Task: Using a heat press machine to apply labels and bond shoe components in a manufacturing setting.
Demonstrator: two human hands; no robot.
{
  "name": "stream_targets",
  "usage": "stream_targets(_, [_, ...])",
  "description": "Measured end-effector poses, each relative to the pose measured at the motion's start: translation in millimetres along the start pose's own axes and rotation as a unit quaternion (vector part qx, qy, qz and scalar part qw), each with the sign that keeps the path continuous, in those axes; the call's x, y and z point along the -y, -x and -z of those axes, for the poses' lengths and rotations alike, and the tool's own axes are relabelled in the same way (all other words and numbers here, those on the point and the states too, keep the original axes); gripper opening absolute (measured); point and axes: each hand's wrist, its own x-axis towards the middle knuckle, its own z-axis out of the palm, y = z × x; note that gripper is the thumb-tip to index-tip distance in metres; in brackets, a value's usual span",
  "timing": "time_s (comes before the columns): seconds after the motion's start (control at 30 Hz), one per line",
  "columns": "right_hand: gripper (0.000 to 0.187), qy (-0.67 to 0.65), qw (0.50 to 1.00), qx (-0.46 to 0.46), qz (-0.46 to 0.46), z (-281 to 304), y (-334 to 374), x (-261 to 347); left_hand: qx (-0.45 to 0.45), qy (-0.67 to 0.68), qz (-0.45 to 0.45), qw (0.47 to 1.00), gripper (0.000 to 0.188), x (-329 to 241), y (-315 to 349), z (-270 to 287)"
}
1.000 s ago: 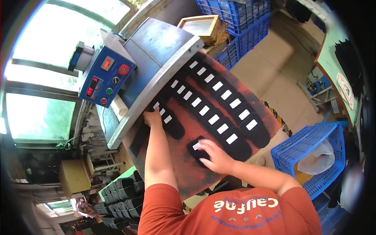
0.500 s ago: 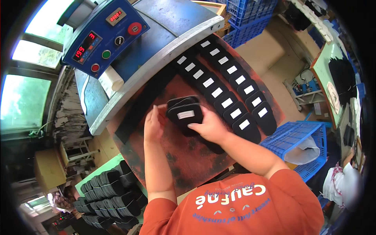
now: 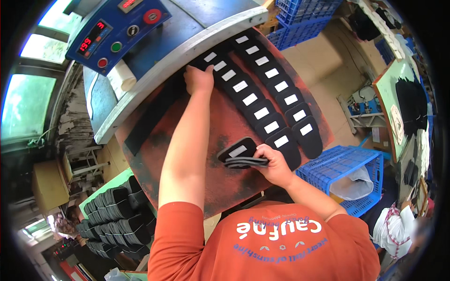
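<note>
My left hand (image 3: 200, 80) reaches to the far end of the table, by the press edge. Its fingers are closed on what looks like a black insole, mostly hidden by the hand. Beside it run two rows of overlapping black insoles (image 3: 291, 152) with white labels. Near the front of the table, my right hand (image 3: 274, 164) grips a small stack of black insoles (image 3: 234, 151) between thumb and fingers. That stack is tilted and fanned, with one white label facing up. All of these are above or on a worn red-black board (image 3: 197, 182).
A blue press with a control box (image 3: 119, 33) stands at the far left over the board. Bundled black insoles (image 3: 112, 206) lie on a green surface at lower left. A blue crate (image 3: 344, 164) with a plastic bag is at right; more blue crates (image 3: 304, 23) stand behind.
My left hand has moved from beside the stack to the far end of the rows. My right hand has drawn the stack nearer and tilted it. The whole view has shifted slightly.
</note>
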Motion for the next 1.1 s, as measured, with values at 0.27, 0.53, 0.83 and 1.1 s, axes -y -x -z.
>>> stream_targets(0.27, [0.03, 0.022, 0.993, -0.07, -0.091, 58, 40, 12, 0.016, -0.022, -0.049, 0.998, 0.039, 25, -35, -19])
stream_targets(0.53, [0.037, 0.223, 0.97, -0.089, -0.045, 51, 35, -14, -0.04, 0.226, -0.003, 0.973, 0.052, -3, -10, -25])
stream_targets(0.83, [0.038, 0.063, 0.99, -0.125, 0.006, 36, -39, -32, 0.481, 0.567, 0.087, 0.663, 0.019, 38, 55, 25])
stream_targets(1.1, [0.074, -0.075, 0.995, -0.042, 0.054, 99, -31, -1, 0.474, 0.456, 0.028, 0.753, 0.031, -7, 75, 25])
